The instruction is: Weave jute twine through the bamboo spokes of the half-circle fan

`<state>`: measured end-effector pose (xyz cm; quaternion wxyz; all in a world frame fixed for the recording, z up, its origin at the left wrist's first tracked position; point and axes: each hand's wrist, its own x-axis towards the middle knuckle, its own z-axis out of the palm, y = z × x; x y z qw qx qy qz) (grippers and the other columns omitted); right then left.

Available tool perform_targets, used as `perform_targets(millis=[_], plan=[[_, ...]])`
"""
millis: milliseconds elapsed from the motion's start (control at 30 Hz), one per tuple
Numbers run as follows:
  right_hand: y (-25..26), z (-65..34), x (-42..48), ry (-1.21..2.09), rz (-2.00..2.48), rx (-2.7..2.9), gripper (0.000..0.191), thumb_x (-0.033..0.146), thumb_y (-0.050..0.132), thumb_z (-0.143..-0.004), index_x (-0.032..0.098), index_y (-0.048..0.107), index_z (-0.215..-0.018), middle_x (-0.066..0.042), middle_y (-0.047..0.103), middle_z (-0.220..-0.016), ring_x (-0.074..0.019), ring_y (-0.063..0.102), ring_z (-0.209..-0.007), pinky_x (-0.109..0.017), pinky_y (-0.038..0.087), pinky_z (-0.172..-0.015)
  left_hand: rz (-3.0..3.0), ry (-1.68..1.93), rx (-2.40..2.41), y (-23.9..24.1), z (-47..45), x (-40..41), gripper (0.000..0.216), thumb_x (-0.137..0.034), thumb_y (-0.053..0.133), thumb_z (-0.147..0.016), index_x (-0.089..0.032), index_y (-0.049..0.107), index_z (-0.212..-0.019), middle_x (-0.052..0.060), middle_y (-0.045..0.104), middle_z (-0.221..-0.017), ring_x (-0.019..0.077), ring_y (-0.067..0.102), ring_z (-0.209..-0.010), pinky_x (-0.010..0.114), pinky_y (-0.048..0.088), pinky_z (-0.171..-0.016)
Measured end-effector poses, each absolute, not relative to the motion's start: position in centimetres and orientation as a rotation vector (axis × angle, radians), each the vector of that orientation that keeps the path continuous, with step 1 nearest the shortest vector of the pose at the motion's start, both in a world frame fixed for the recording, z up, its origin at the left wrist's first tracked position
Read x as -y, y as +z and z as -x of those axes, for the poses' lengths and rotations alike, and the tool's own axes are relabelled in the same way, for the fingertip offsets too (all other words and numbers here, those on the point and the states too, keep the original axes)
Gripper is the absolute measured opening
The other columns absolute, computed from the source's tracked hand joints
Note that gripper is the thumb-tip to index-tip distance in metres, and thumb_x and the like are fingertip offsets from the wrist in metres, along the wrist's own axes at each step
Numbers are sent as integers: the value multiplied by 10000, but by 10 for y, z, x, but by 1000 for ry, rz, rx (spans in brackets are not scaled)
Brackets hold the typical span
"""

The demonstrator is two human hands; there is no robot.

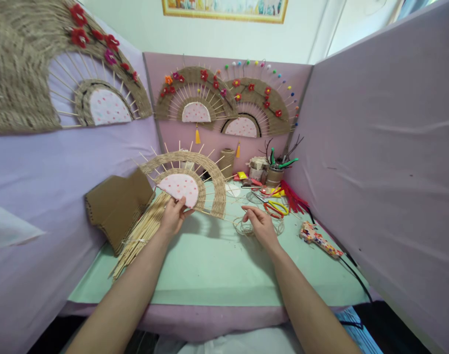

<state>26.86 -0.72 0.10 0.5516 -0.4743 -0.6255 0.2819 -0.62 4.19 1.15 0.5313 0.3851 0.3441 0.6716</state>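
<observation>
Nearest is the edge of the table, covered in pale green, with both forearms reaching in over it. The left hand grips a fan by its lower edge, the fingers placed at the base of the pink-spotted half-disc. The fan stands tilted above the tabletop, rising beyond that hand and spreading to both sides of it; its sticks project past the outer woven band. The right hand is apart from the fan, just right of its lower right corner, fingers curled and thumb near forefinger. Whether a strand is pinched there cannot be told.

Beneath the right hand lies a coil of twine. To its right rests a glue gun, patterned, with a dark cable. Left of the left hand are bundled sticks, with cardboard beside them.

Farther back: yellow-handled scissors, red fringe, then a spool and a pot with green-handled pliers. A large flowered fan hangs on the left panel; two more fans overlap on the rear panel. Above is a framed picture.
</observation>
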Motion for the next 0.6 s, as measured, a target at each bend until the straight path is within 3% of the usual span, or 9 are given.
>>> perform_targets(millis=[133, 400, 600], plan=[[1, -268, 6, 739, 1121, 1474, 381, 461, 440, -857, 171, 668, -957, -26, 636, -721, -159, 548, -697, -254, 420, -637, -905, 1605, -798, 12, 6, -40, 318, -249, 689, -713, -224, 554, -999, 7, 646, -911, 103, 613, -715, 237, 534, -671], [-5, -267, 8, 863, 1139, 1461, 454, 529, 448, -835, 177, 680, -1003, -32, 646, -769, -134, 504, -608, -239, 375, -545, -842, 1619, -732, 9, 9, -43, 274, -231, 698, -711, -205, 569, -951, -8, 640, -841, 85, 598, -649, 246, 546, -641], [-12, -264, 24, 657, 1181, 1588, 366, 442, 456, -868, 162, 683, -802, -51, 645, -764, -171, 563, -706, -280, 423, -663, -828, 1628, -736, 8, 8, -43, 287, -231, 698, -712, -212, 567, -967, -1, 648, -860, 96, 608, -661, 256, 543, -643]])
